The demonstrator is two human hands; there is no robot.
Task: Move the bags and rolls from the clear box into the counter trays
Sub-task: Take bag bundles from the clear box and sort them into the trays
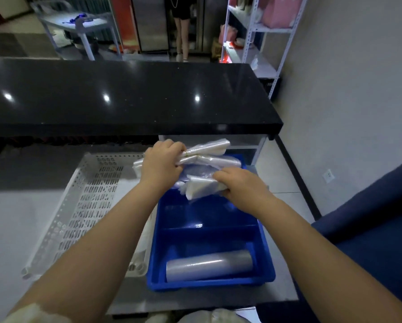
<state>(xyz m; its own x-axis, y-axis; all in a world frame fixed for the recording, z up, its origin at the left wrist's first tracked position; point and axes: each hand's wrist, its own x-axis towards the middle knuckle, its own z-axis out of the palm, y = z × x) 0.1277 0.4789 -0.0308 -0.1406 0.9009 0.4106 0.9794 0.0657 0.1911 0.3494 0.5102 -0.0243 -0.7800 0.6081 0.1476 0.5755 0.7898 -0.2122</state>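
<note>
A blue divided tray stands on the low grey counter. A clear plastic roll lies in its near compartment. Over the tray's far end my left hand grips a tied bundle of clear bags. My right hand grips a second folded bundle of clear bags just above the far compartment. A white perforated tray sits to the left of the blue one, partly hidden by my left forearm. The clear box is not in view.
A black glossy countertop runs across behind and above the trays. A white metal shelf rack stands at the back right by the wall. A person's legs show far behind. A dark blue surface is on the right.
</note>
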